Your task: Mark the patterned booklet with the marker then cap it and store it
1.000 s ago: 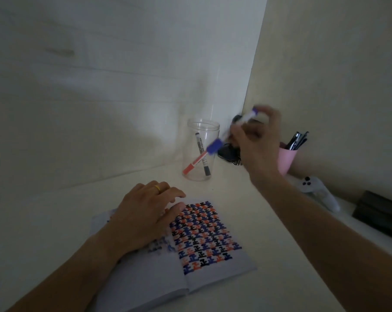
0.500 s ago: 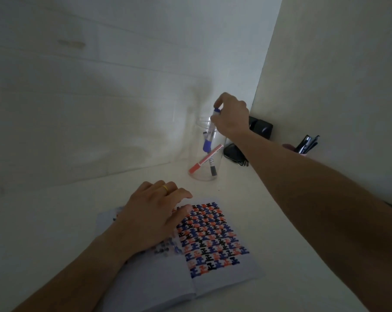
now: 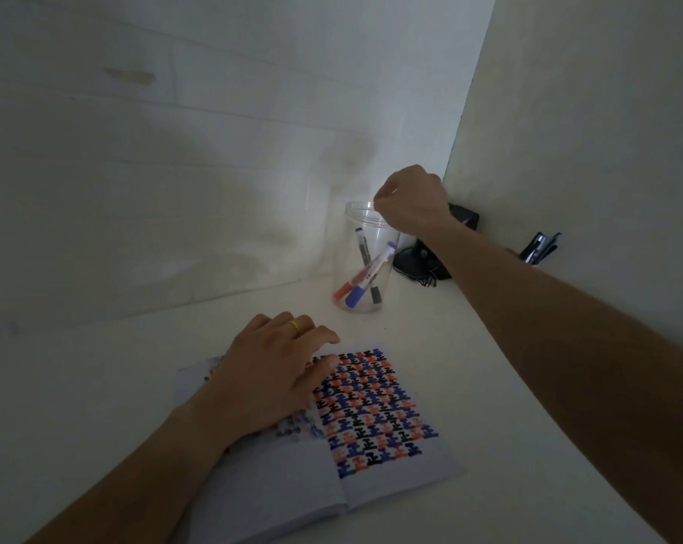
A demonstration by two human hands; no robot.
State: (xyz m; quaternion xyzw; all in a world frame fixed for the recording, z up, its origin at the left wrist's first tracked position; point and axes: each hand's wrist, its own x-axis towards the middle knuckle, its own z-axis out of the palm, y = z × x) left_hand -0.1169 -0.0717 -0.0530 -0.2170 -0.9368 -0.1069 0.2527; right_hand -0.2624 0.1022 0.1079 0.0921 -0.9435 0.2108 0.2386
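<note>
Resting in cup now, marker released

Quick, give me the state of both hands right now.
Left hand: open, flat on the booklet, holding nothing.
Right hand: loosely curled above the jar, holding nothing visible.

Booklet pattern: repeated "正" (three colours)

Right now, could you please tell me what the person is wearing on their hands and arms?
Very little: both forearms are bare, with no sleeves in view. The left hand wears a plain gold ring on one finger. The right hand shows no ring, watch or glove from this angle.
</note>
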